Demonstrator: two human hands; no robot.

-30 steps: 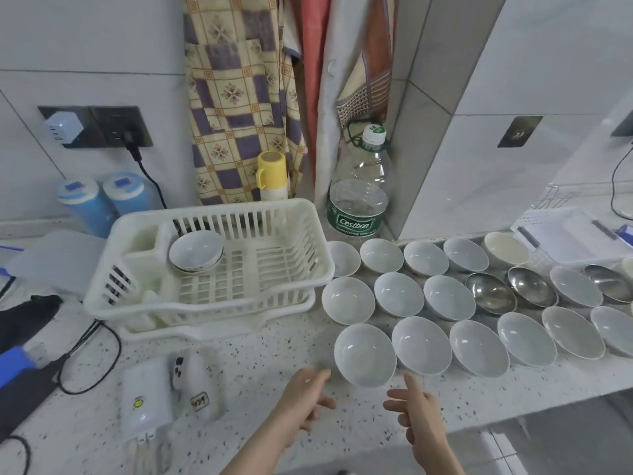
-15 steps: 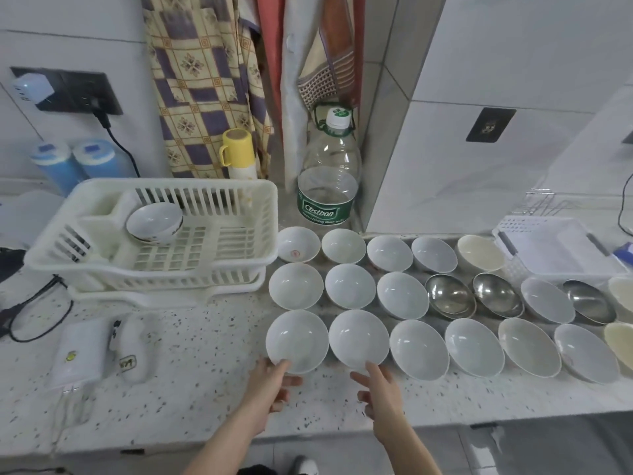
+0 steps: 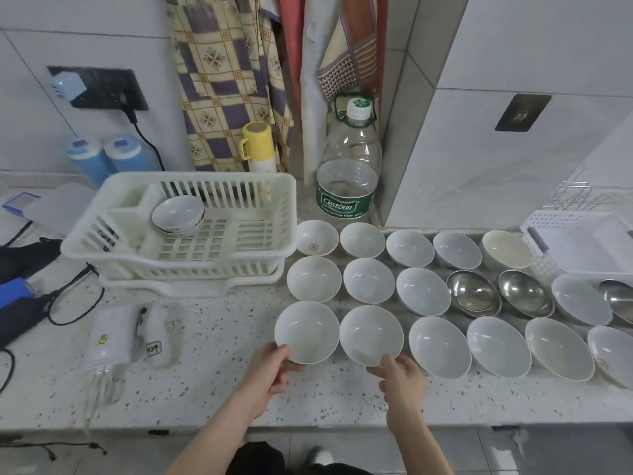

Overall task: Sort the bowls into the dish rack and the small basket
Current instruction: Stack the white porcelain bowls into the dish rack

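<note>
Several white bowls stand in three rows on the speckled counter, with steel bowls [image 3: 474, 293] among them. My left hand [image 3: 269, 370] pinches the near rim of the front-left white bowl [image 3: 306, 329], thumb on top. Beside it, my right hand [image 3: 400, 377] pinches the near rim of the second front bowl [image 3: 371, 332]. Both bowls sit on the counter. At the left, the white dish rack [image 3: 219, 179] holds one patterned bowl [image 3: 178, 212]. The small white basket [image 3: 545, 266] stands at the far right.
A large water bottle [image 3: 349, 173] and a yellow cup [image 3: 258, 145] stand behind the bowls by the wall. A white power bank [image 3: 109, 334], cables and dark tools lie at the left. The counter's front edge runs just below my hands.
Both hands moved forward and took hold of the near rims of the two front-left bowls. The view shifted a little to the right and nearer.
</note>
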